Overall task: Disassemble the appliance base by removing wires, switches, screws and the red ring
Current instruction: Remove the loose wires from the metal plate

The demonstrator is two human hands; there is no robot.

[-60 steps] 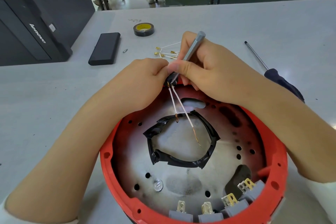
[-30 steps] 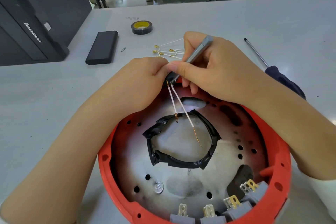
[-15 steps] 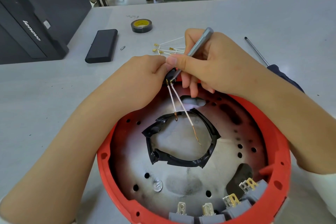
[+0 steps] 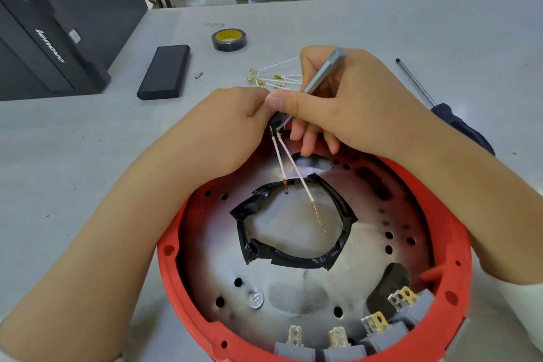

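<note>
Red ring (image 4: 458, 261) sits beneath both hands. Left hand (image 4: 232, 129) pinches a small black part (image 4: 275, 120); right hand (image 4: 349, 103) grips a grey screwdriver (image 4: 321, 73). Loose wires (image 4: 273, 78), tape roll (image 4: 229, 39) lie beyond.

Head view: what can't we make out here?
- Tip of the grey tool: hidden between right hand and left hand.
- Black part holding the two white wires: mostly covered by fingers.
- Grey switches: bodies cut off by the bottom edge.
- Screwdriver handle: behind the right forearm.
</note>
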